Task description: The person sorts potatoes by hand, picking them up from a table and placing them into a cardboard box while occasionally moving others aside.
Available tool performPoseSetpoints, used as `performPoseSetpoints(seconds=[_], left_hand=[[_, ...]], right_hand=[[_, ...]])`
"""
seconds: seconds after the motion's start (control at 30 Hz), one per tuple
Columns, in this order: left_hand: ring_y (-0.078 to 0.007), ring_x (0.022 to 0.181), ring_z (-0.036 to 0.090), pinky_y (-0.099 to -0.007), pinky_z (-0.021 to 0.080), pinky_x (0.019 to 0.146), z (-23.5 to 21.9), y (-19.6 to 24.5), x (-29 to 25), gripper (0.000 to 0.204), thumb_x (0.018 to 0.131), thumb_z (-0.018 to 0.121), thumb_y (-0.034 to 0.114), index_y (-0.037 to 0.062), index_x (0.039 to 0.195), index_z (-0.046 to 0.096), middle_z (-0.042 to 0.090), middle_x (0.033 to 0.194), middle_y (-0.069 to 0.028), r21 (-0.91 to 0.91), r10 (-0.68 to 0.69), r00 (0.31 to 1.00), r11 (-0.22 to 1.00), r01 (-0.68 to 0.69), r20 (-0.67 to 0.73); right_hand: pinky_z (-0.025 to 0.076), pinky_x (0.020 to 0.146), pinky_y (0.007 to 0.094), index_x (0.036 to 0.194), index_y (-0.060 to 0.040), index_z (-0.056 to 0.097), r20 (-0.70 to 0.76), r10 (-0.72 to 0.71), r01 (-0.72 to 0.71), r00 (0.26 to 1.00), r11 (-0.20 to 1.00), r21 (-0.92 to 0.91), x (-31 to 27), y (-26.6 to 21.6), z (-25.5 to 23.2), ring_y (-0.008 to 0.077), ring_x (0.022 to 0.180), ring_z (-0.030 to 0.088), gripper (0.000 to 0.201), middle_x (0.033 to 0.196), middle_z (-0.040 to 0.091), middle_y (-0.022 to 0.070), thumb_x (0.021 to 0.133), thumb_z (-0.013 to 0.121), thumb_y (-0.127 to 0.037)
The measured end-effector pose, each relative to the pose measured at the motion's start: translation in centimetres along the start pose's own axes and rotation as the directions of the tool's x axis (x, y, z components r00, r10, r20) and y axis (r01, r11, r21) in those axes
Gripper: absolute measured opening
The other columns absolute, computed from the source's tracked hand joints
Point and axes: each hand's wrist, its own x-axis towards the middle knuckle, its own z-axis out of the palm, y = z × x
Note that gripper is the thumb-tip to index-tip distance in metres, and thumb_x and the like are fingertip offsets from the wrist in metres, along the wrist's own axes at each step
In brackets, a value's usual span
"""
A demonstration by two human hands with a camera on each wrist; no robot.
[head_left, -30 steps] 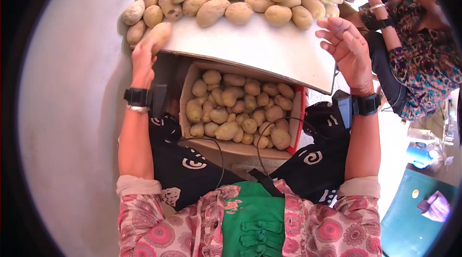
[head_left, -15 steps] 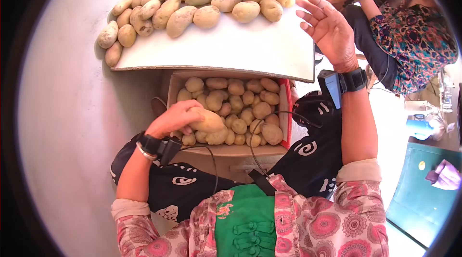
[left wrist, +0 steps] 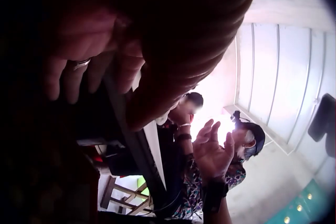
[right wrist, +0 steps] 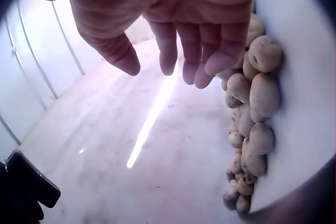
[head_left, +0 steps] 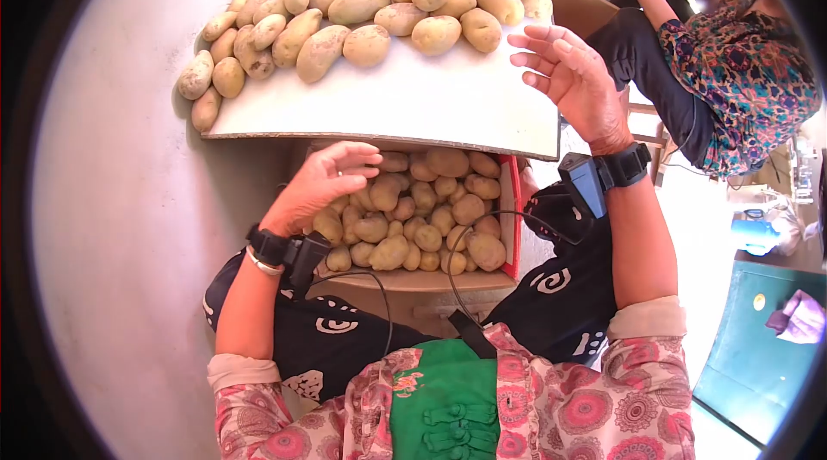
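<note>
My left hand (head_left: pixel 323 184) hovers over the left side of a cardboard box (head_left: pixel 405 281) full of potatoes (head_left: pixel 390 251). Its fingers are loosely bent with nothing between them, and a ring (left wrist: pixel 82 64) shows on one finger in the left wrist view. Above the right part of a white board (head_left: pixel 388 107), my right hand (head_left: pixel 573 85) is raised, palm turned inward, fingers relaxed and empty. A heap of potatoes (head_left: pixel 357 6) covers the far part of that board. In the right wrist view, the heap's potatoes (right wrist: pixel 264 95) lie beside and below my right hand (right wrist: pixel 178 24).
The board's near edge overhangs the back of the box, which sits between my knees. At the right sits another person (head_left: pixel 732 72) in a patterned top. A pale wall (head_left: pixel 112 202) runs along the left. A teal surface (head_left: pixel 749 348) with a purple cloth (head_left: pixel 799 318) is at lower right.
My left hand took a potato from the board's left corner to over the box and let it go there. It has since lifted slightly. The right hand has shifted a little left, still empty.
</note>
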Motion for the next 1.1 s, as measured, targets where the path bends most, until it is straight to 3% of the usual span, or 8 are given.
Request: performPoseSetpoints(seconds=[0.17, 0.4, 0.53, 0.6, 0.67, 0.73, 0.93, 1.1], left_hand=[[-0.0149, 0.099, 0.058, -0.0258, 0.049, 0.082, -1.5, 0.5, -1.4, 0.033, 0.086, 0.061, 0.01, 0.0023, 0.117, 0.052, 0.058, 0.113, -0.0089, -0.121, 0.021, 0.955, 0.991, -0.059, -0.295], [-0.0138, 0.094, 0.059, -0.0257, 0.049, 0.08, -4.0, 2.1, -4.2, 0.024, 0.086, 0.058, 0.008, 0.0043, 0.109, 0.054, 0.059, 0.107, -0.0062, -0.256, 0.089, 0.89, 0.941, -0.223, -0.448], [-0.0129, 0.095, 0.058, -0.0261, 0.048, 0.081, -6.1, 1.7, -6.0, 0.019, 0.088, 0.055, 0.011, 0.0057, 0.106, 0.055, 0.059, 0.104, -0.0044, -0.253, 0.13, 0.837, 0.919, -0.303, -0.532], [-0.012, 0.096, 0.058, -0.0263, 0.048, 0.081, -7.6, 0.6, -7.0, 0.018, 0.089, 0.054, 0.012, 0.0059, 0.106, 0.054, 0.06, 0.104, -0.0037, -0.263, 0.144, 0.825, 0.906, -0.333, -0.547], [-0.0115, 0.096, 0.058, -0.0263, 0.048, 0.081, -7.9, 0.0, -7.7, 0.018, 0.088, 0.055, 0.012, 0.0066, 0.105, 0.054, 0.06, 0.103, -0.0034, -0.233, 0.203, 0.801, 0.891, -0.39, -0.563], [-0.0116, 0.096, 0.058, -0.0262, 0.048, 0.081, -8.1, 0.0, -7.7, 0.018, 0.088, 0.056, 0.012, 0.007, 0.105, 0.054, 0.06, 0.103, -0.0035, -0.268, 0.159, 0.804, 0.891, -0.367, -0.572], [-0.0119, 0.095, 0.058, -0.0259, 0.048, 0.081, -8.2, -0.2, -7.9, 0.018, 0.088, 0.057, 0.012, 0.0077, 0.105, 0.054, 0.06, 0.105, -0.0046, -0.267, 0.177, 0.82, 0.89, -0.37, -0.544], [-0.012, 0.095, 0.058, -0.026, 0.049, 0.081, -8.1, 0.1, -8.0, 0.019, 0.088, 0.057, 0.012, 0.0067, 0.106, 0.053, 0.06, 0.105, -0.0054, -0.266, 0.164, 0.815, 0.894, -0.361, -0.555]], right_hand=[[0.046, 0.083, 0.0264, 0.118, 0.0007, 0.054, -0.004, 0.044, -0.044, 0.999, 0.999, 0.001, 0.5, 1.1, 1.5, 0.0172, 0.1, 0.059, 0.036, 0.113, 0.061, 0.0116, 0.091, 0.052, -0.022], [0.048, 0.082, 0.0258, 0.115, -0.0011, 0.055, 0.046, 0.16, -0.159, 0.986, 0.987, -0.032, 2.5, 3.7, 4.6, 0.0156, 0.096, 0.06, 0.031, 0.111, 0.061, 0.0102, 0.09, 0.054, -0.018], [0.047, 0.077, 0.0237, 0.114, -0.001, 0.057, 0.054, 0.111, -0.09, 0.992, 0.949, -0.304, 3.4, 5.1, 6.9, 0.0124, 0.094, 0.06, 0.03, 0.109, 0.062, 0.0078, 0.086, 0.06, -0.013], [0.047, 0.08, 0.027, 0.118, -0.0034, 0.056, 0.039, -0.003, 0.028, 0.999, 0.754, -0.656, 4.8, 7.2, 6.1, 0.0101, 0.099, 0.057, 0.04, 0.111, 0.061, 0.0053, 0.081, 0.068, -0.014], [0.045, 0.089, 0.0334, 0.121, -0.0014, 0.052, 0.254, -0.226, 0.331, 0.94, 0.433, -0.838, 6.3, 7.2, 8.0, 0.0239, 0.112, 0.052, 0.047, 0.123, 0.055, 0.0124, 0.079, 0.067, -0.017], [0.034, 0.102, 0.037, 0.128, -0.0013, 0.045, 0.349, -0.231, 0.405, 0.908, 0.278, -0.871, 7.1, 7.0, 10.3, 0.0298, 0.125, 0.042, 0.054, 0.135, 0.044, 0.0168, 0.08, 0.063, -0.019], [0.035, 0.101, 0.039, 0.125, -0.0006, 0.047, 0.341, -0.191, 0.372, 0.92, 0.161, -0.914, 9.9, 9.9, 10.6, 0.0364, 0.123, 0.041, 0.048, 0.133, 0.043, 0.0209, 0.081, 0.059, -0.018], [0.046, 0.078, 0.0438, 0.107, -0.0039, 0.059, 0.174, -0.22, 0.178, 0.96, 0.0, -0.984, 9.5, 8.1, 11.8, 0.0353, 0.09, 0.059, 0.031, 0.095, 0.062, 0.0198, 0.083, 0.058, -0.023]])
